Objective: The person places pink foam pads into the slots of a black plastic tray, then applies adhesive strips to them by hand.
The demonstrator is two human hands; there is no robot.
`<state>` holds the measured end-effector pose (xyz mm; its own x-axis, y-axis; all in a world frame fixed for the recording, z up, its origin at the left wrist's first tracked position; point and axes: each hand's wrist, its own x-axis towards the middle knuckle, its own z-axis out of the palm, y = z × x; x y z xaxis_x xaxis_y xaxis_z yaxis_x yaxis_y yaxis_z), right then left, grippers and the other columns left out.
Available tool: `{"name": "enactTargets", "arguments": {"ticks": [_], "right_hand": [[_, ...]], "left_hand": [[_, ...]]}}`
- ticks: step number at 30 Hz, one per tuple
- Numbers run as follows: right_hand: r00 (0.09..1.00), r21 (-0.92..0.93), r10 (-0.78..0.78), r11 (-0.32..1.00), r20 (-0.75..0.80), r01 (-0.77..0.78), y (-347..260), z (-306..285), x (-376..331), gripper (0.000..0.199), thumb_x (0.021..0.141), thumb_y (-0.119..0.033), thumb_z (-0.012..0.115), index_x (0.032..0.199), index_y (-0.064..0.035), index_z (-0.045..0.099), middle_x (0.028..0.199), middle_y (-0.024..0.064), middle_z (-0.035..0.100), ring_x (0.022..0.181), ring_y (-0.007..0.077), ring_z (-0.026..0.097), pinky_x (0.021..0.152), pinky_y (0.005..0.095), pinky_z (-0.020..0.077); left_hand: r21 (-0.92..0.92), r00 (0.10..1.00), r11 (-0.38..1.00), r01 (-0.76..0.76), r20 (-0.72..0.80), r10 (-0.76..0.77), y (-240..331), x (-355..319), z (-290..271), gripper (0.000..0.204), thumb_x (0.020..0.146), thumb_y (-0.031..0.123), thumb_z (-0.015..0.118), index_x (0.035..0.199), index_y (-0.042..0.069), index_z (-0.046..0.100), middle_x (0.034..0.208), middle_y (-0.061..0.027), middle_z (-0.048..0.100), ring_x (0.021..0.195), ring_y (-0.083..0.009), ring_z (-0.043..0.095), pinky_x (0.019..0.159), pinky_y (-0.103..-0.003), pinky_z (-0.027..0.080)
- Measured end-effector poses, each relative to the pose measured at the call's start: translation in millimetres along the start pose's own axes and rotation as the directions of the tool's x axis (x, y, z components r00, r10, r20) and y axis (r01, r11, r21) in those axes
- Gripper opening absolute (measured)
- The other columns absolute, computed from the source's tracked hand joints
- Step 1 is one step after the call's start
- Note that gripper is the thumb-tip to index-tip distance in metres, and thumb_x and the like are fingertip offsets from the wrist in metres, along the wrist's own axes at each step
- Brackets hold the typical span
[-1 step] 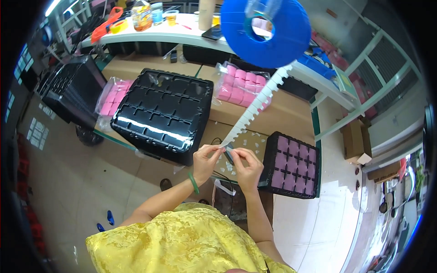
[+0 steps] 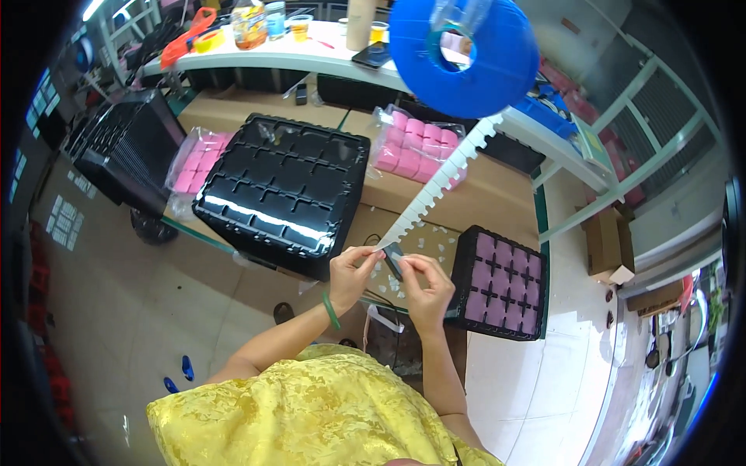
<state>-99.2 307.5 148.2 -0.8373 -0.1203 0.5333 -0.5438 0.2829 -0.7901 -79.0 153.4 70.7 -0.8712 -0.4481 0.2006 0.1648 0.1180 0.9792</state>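
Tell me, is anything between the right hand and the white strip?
Nothing visible clearly blocks it. The left hand pinches the lower end of the white strip; the right hand is close by on the right. A dark object shows between the hands, though I can't tell whether it lies below them.

Tray stack (image 2: 284, 190) stands left of strip (image 2: 437, 186), apparently on cardboard (image 2: 489, 206).

Forearms (image 2: 291, 332) extended, left grip (image 2: 350, 279) pinched, right grip (image 2: 430, 299) pinched
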Motion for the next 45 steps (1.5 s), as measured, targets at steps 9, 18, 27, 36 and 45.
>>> {"name": "enactTargets", "arguments": {"ticks": [9,18,27,36,45], "right_hand": [[0.889,0.008,0.183,0.979,0.419,-0.205,31.0,43.5,36.4,0.012,0.091,-0.011,0.072,0.098,-0.0013,0.074,0.09,0.0083,0.072,0.078,0.0148,0.068,0.069,0.0294,0.0521],[0.654,-0.24,-0.127,0.865,0.745,0.441,-0.5,167.3,84.6,0.012,0.085,-0.017,0.074,0.086,-0.0058,0.078,0.084,0.0102,0.069,0.09,0.0297,0.063,0.083,0.0417,0.0535],[0.58,-0.2,0.039,0.955,0.814,0.217,-26.7,173.7,102.3,0.016,0.087,-0.016,0.07,0.089,-0.0011,0.077,0.083,0.013,0.072,0.082,0.0273,0.069,0.077,0.0373,0.0545],[0.468,-0.319,0.21,0.934,0.858,0.164,-23.1,191.1,100.1,0.017,0.084,-0.016,0.075,0.088,-0.0001,0.077,0.082,0.0152,0.074,0.076,0.0283,0.071,0.073,0.0381,0.0552],[0.608,-0.331,0.072,0.885,0.79,0.326,-25.9,195.6,90.1,0.019,0.077,-0.016,0.08,0.084,0.0018,0.076,0.08,0.0186,0.073,0.077,0.0326,0.072,0.076,0.0393,0.057]], "left_hand": [[-0.241,0.841,0.928,0.283,0.529,-0.119,47.0,-51.7,-107.3,0.017,0.099,0.013,0.07,0.108,0.0,0.075,0.096,-0.0045,0.076,0.088,-0.0089,0.07,0.082,-0.024,0.055],[-0.347,0.769,0.858,0.379,0.633,-0.084,65.5,-64.8,-146.4,0.018,0.099,0.015,0.071,0.107,0.0,0.076,0.094,-0.0029,0.076,0.089,-0.0075,0.068,0.082,-0.024,0.055],[-0.307,0.768,0.922,0.238,0.641,0.015,60.6,-53.6,-161.1,0.019,0.098,0.017,0.072,0.106,0.001,0.077,0.095,-0.0052,0.078,0.088,-0.0093,0.071,0.082,-0.025,0.056],[-0.299,0.75,0.924,0.236,0.662,0.022,61.2,-43.3,-171.2,0.02,0.097,0.017,0.072,0.106,0.0,0.077,0.094,-0.0056,0.078,0.089,-0.0098,0.072,0.083,-0.025,0.056],[-0.309,0.746,0.916,0.255,0.665,0.017,57.2,-43.0,-178.3,0.018,0.097,0.017,0.073,0.106,0.002,0.078,0.096,-0.0054,0.078,0.089,-0.01,0.073,0.083,-0.026,0.056]]}}
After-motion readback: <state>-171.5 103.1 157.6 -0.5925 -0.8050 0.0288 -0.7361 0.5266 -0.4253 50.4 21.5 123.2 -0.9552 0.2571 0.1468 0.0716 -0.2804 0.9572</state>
